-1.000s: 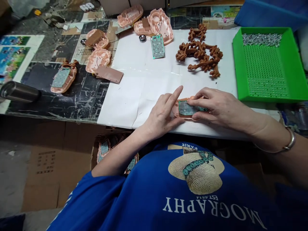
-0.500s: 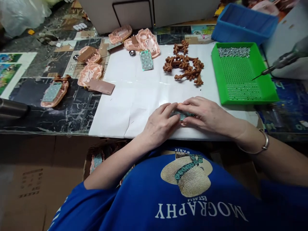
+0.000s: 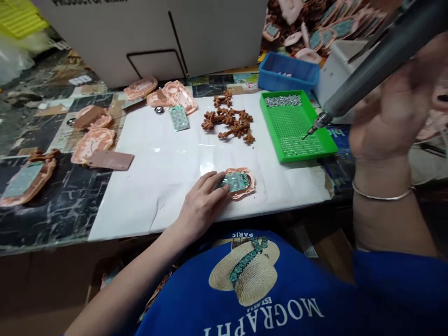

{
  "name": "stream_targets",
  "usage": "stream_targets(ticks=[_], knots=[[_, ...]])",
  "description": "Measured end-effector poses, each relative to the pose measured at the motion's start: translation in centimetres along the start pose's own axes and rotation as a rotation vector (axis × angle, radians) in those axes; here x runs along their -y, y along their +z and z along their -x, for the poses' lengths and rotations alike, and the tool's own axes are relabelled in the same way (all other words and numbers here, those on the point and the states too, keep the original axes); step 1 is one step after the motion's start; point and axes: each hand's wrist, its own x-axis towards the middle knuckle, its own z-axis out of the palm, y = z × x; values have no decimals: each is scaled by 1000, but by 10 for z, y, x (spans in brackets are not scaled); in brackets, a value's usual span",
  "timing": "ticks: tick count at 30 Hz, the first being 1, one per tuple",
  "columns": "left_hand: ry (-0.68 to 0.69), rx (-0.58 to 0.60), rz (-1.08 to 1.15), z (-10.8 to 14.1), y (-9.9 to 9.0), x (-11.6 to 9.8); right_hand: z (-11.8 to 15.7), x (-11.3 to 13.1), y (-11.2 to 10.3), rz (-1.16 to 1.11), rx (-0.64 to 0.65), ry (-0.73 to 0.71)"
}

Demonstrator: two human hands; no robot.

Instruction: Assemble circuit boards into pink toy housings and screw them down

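Our right hand (image 3: 388, 102) has left the circuit board (image 3: 236, 182) and grips an electric screwdriver (image 3: 371, 70); our left hand (image 3: 201, 203) alone steadies board and pink shell (image 3: 250, 189), pinching or pressing unclear, near the front edge of the white sheet (image 3: 168, 186).

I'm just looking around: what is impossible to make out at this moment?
All in the head view:
- Left end of the circuit board: hidden under the left hand.
- Whether the right hand grips the screwdriver: blur, with the tool partly in front.
- Screwdriver's far end: cut off by the picture's edge.
- Count of metal pieces in the green tray: too small.
- Lettering on the grey box: cropped by the top edge.
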Motion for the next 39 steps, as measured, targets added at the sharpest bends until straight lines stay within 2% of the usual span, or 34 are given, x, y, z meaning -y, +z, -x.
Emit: stream_targets(ticks=[3,7,10,18,22,25,31,35,37,39], knots=[[6,-9,6,-4,4,-2,-3,-6,5,-100,13,-66],[21,-15,16,-9,9,-7,-2,-2,10,-66,95,-22],[29,5,21,-12,9,-10,-5,-9,12,-37,119,-1],[113,54,-172,-19,6,-13,-12,-60,10,70,-123,74],[207,142,-174,-22,6,-11,-14,-85,2,23,-127,99],[223,165,-143,-22,8,-10,-13,-97,-2,16,-123,119],[206,159,-131,-21,9,-10,-7,-93,0,145,-178,46],[203,161,-142,-22,9,-11,-4,-83,0,203,-117,39],[206,160,-139,-23,9,-11,-4,-86,-1,218,-74,51],[211,154,-133,-23,9,-11,-5,-96,-3,187,-89,38]])
